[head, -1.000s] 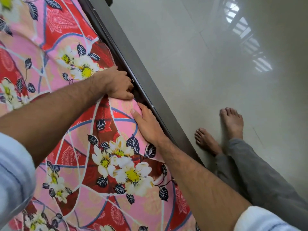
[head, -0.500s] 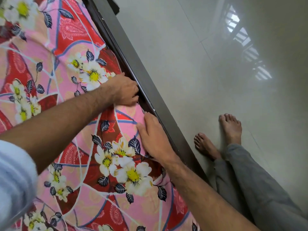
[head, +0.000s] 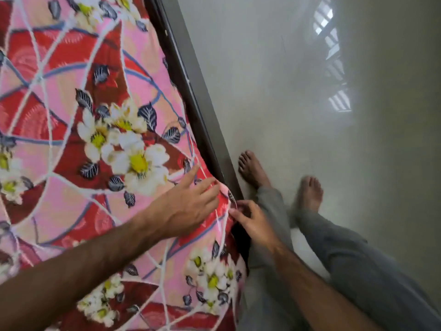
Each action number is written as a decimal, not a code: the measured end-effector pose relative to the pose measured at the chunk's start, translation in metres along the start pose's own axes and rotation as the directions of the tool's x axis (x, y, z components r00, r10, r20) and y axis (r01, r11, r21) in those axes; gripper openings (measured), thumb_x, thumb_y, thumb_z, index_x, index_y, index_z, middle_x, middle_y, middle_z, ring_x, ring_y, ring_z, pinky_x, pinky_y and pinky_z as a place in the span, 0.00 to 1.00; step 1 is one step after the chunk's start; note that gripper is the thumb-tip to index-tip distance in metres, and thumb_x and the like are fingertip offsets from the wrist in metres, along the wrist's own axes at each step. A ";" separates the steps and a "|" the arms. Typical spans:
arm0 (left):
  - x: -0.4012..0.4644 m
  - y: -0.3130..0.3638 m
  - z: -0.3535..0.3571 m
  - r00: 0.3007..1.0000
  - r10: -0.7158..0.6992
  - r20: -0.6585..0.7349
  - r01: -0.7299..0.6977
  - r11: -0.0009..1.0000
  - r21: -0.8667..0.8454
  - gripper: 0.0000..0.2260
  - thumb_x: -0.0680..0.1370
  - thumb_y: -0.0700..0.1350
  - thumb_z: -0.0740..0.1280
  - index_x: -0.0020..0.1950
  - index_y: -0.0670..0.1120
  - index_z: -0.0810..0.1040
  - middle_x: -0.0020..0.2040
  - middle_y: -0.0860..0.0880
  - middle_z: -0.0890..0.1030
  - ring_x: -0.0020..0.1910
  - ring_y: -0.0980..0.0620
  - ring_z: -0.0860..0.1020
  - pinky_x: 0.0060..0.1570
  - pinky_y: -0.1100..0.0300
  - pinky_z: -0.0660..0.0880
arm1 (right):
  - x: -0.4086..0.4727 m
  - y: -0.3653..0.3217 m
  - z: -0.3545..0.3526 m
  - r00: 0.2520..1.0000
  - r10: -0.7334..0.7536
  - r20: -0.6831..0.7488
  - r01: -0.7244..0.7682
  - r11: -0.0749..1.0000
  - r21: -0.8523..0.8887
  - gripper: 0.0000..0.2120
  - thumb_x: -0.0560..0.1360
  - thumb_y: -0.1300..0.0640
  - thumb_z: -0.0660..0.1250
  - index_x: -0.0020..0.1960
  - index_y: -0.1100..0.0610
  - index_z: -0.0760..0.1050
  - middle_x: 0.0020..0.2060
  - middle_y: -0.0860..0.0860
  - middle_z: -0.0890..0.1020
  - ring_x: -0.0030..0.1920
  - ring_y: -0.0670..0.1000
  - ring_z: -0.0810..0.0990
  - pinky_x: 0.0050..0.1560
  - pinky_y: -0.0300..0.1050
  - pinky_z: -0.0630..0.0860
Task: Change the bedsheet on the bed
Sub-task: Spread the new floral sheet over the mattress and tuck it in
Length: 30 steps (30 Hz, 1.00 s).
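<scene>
A pink and red bedsheet [head: 71, 144] with white flowers and dark leaves covers the bed on the left. My left hand [head: 186, 206] lies flat on the sheet near its right edge, fingers straight and spread. My right hand [head: 254, 223] is at the sheet's edge beside the dark bed frame [head: 202, 101], its fingers curled on the hanging edge of the fabric. What lies under the sheet's edge is hidden.
The dark frame rail runs diagonally from top centre down to my legs. To its right is a glossy pale tiled floor [head: 298, 91] with a window reflection. My bare feet [head: 253, 168] and grey trouser legs stand close against the frame.
Both hands have moved down along the bed's edge toward me. My left hand has opened flat on the sheet, and my right hand has gone from pressing flat to taking the sheet's edge.
</scene>
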<state>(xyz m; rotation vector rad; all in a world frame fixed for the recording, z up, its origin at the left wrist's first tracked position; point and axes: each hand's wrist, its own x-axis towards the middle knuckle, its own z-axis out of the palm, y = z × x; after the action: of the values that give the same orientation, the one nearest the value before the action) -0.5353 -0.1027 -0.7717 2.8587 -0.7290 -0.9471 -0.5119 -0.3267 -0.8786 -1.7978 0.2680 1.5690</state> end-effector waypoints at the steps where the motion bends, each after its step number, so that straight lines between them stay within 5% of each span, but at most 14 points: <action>1: -0.006 0.018 0.007 1.000 -0.017 -0.006 0.017 1.000 -0.012 0.12 0.81 0.44 0.58 0.58 0.42 0.78 0.61 0.40 0.79 0.66 0.38 0.75 0.70 0.29 0.61 | -0.002 0.004 -0.003 1.000 0.003 -0.001 -0.003 0.996 0.084 0.15 0.74 0.50 0.75 0.56 0.56 0.77 0.43 0.49 0.80 0.46 0.47 0.79 0.51 0.40 0.74; 5: -0.027 0.085 0.029 0.975 -0.224 -0.009 0.223 0.973 -0.050 0.22 0.82 0.52 0.57 0.71 0.43 0.75 0.72 0.39 0.74 0.73 0.37 0.70 0.73 0.29 0.56 | -0.017 0.021 -0.014 0.987 -0.094 0.130 0.075 0.987 0.139 0.16 0.72 0.55 0.77 0.56 0.56 0.77 0.34 0.48 0.78 0.36 0.44 0.77 0.43 0.39 0.75; 8: -0.034 0.110 0.042 0.936 -0.351 0.003 0.350 0.934 -0.076 0.27 0.84 0.57 0.48 0.80 0.45 0.64 0.81 0.42 0.60 0.80 0.39 0.58 0.76 0.32 0.52 | -0.023 0.029 -0.019 0.958 -0.214 0.193 0.198 0.975 0.101 0.19 0.71 0.59 0.78 0.59 0.55 0.76 0.35 0.50 0.77 0.37 0.44 0.77 0.43 0.37 0.75; 11: -0.032 0.117 0.050 0.909 -0.416 -0.001 0.415 0.907 -0.077 0.28 0.85 0.59 0.44 0.81 0.48 0.60 0.83 0.45 0.55 0.82 0.43 0.53 0.77 0.34 0.47 | -0.027 0.033 -0.016 0.944 -0.228 0.238 0.190 0.967 0.170 0.20 0.73 0.60 0.76 0.62 0.59 0.75 0.42 0.54 0.78 0.43 0.47 0.79 0.49 0.40 0.79; 14: -0.027 0.119 0.055 0.906 -0.422 -0.010 0.421 0.905 -0.055 0.28 0.84 0.60 0.45 0.81 0.49 0.62 0.83 0.45 0.56 0.82 0.44 0.51 0.77 0.35 0.42 | -0.037 0.041 -0.004 0.943 -0.118 0.310 0.117 0.993 0.023 0.18 0.75 0.46 0.74 0.56 0.57 0.76 0.47 0.51 0.83 0.46 0.49 0.83 0.54 0.49 0.81; 18: -0.026 0.120 0.063 0.902 -0.431 -0.024 0.430 0.902 -0.034 0.27 0.85 0.60 0.46 0.81 0.50 0.62 0.82 0.46 0.58 0.83 0.45 0.49 0.77 0.33 0.42 | -0.056 0.078 0.009 0.953 -0.123 0.276 0.152 0.985 -0.084 0.29 0.68 0.29 0.69 0.45 0.56 0.75 0.49 0.53 0.83 0.46 0.49 0.84 0.47 0.48 0.82; 21: -0.025 0.120 0.068 0.898 -0.436 -0.058 0.435 0.900 -0.032 0.27 0.85 0.60 0.47 0.80 0.51 0.64 0.82 0.47 0.60 0.83 0.46 0.49 0.77 0.32 0.44 | -0.078 0.116 0.004 0.946 -0.175 0.273 0.175 0.984 0.022 0.25 0.70 0.36 0.74 0.53 0.55 0.72 0.53 0.51 0.79 0.51 0.47 0.81 0.50 0.43 0.79; 24: -0.025 0.120 0.071 0.894 -0.440 -0.083 0.439 0.898 -0.022 0.27 0.85 0.60 0.46 0.79 0.50 0.66 0.81 0.46 0.63 0.83 0.46 0.49 0.76 0.31 0.45 | -0.099 0.141 -0.005 0.948 -0.019 0.317 -0.001 0.998 0.062 0.31 0.68 0.38 0.77 0.62 0.51 0.68 0.55 0.47 0.80 0.52 0.46 0.83 0.54 0.45 0.81; 27: -0.026 0.122 0.073 0.883 -0.455 -0.114 0.457 0.889 -0.002 0.27 0.85 0.60 0.47 0.79 0.48 0.66 0.79 0.46 0.65 0.82 0.45 0.51 0.76 0.31 0.46 | -0.106 0.160 -0.012 0.902 0.077 0.424 -0.128 0.987 0.092 0.26 0.69 0.43 0.78 0.60 0.54 0.75 0.53 0.50 0.85 0.50 0.52 0.86 0.56 0.56 0.82; 30: -0.026 0.122 0.073 0.884 -0.451 -0.124 0.457 0.889 0.020 0.27 0.85 0.59 0.49 0.78 0.47 0.67 0.78 0.45 0.66 0.82 0.45 0.52 0.76 0.30 0.47 | -0.108 0.181 -0.026 0.885 0.002 0.466 -0.133 0.959 0.249 0.24 0.70 0.48 0.78 0.59 0.62 0.80 0.54 0.57 0.85 0.53 0.60 0.84 0.60 0.60 0.78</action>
<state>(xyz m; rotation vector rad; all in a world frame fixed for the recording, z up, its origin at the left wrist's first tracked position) -0.6467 -0.1923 -0.7942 3.1624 -0.0610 -0.7914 -0.6234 -0.5045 -0.8469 -1.1695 0.3040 1.8547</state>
